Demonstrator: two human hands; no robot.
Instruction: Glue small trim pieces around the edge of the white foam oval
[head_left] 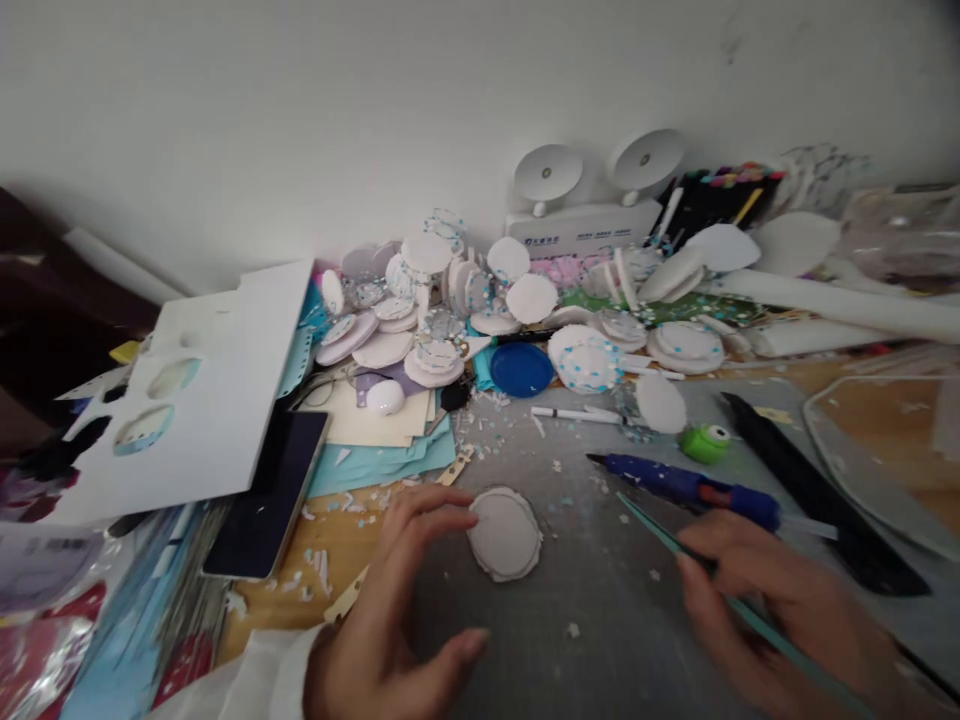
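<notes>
hands: left [390, 610] spread, fingertips touching 1 foam disc [505, 533] | right [787, 610] gripping 1 teal stick [660, 535]

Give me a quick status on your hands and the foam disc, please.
Left hand open, fingertips at foam disc on grey mat. Right hand grips teal tool. Blue glue gun close behind.

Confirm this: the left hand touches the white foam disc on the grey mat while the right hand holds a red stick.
Not quite. In the head view the left hand touches the white foam disc on the grey mat, but the stick in the right hand is teal, not red.
</notes>
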